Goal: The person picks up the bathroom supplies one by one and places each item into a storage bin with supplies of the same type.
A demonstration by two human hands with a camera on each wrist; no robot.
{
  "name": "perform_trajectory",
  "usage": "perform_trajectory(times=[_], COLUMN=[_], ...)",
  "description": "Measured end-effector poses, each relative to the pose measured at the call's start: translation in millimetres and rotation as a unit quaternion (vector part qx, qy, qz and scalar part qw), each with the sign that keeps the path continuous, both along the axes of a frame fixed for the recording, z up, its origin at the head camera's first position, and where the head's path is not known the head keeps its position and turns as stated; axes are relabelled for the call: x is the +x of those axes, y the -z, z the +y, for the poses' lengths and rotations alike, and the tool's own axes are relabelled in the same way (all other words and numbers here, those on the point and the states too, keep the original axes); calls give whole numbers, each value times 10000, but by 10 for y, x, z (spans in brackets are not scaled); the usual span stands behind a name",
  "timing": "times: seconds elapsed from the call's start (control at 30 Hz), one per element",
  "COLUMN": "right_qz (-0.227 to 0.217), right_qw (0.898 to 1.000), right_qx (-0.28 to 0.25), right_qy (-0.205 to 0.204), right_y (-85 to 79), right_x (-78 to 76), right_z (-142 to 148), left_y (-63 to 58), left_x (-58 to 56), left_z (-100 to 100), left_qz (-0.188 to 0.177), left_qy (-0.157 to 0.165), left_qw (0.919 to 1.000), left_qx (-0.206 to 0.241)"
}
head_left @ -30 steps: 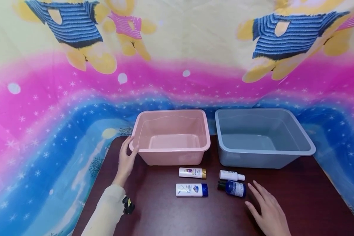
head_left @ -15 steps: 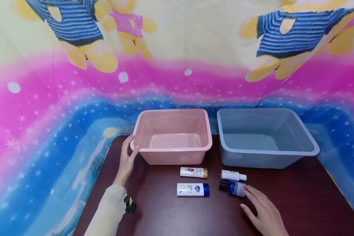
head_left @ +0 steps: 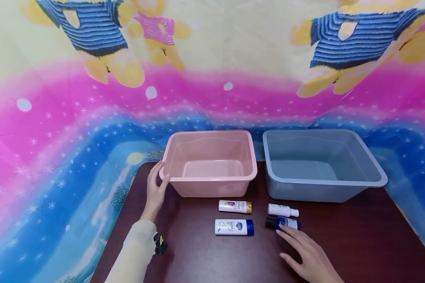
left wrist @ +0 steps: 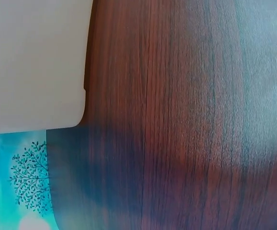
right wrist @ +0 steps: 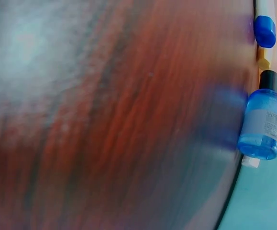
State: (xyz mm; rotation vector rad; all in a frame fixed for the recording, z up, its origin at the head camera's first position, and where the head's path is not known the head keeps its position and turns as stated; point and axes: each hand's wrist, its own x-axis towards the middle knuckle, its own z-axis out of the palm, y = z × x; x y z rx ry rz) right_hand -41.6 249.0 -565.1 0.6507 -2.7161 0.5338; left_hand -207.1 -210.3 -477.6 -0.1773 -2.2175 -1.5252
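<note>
My left hand [head_left: 156,194] rests at the front left corner of a pink plastic basin [head_left: 212,188], thumb and fingers spread along its rim. My right hand [head_left: 307,251] reaches over a small blue bottle [head_left: 283,222] with a black cap, which lies on its side. Its extended fingertips overlap the near edge of the bottle in the head view. In the right wrist view, the blue bottle [right wrist: 261,125] shows its pale label. Just behind it lies a small white bottle [head_left: 282,210]. Farther left lie a white bottle with a blue cap [head_left: 233,227] and a white tube with a gold cap [head_left: 235,206].
A grey-blue basin [head_left: 326,192] stands to the right of the pink one, at the back of the dark wooden table [head_left: 205,259]. Behind the table hangs a printed cloth [head_left: 212,94] with bears and snowflakes. A black band [head_left: 160,243] sits at the left wrist.
My right hand has moved left and forward, from beside the blue bottle to over its near edge. The left hand stays at the pink basin's corner. The head view has shifted slightly.
</note>
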Motion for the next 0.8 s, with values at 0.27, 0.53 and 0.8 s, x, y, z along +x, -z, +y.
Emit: perform_trajectory(times=[0.27,0.53,0.8], right_qz=[-148,92,233], right_qw=[9999,9989,9962], right_qx=[74,31,-243], right_qy=[-2,-468,-800], right_y=[-29,-34,-54], right_x=[-55,-130,-228], right_z=[-73,-145,-243], left_y=[-7,29,43], left_x=[9,28,34], left_z=[25,65,88], left_qz=[-119,91,116], left_qy=[83,-159,-234], left_qw=[9994,9996,9994], left_qx=[320,227,237])
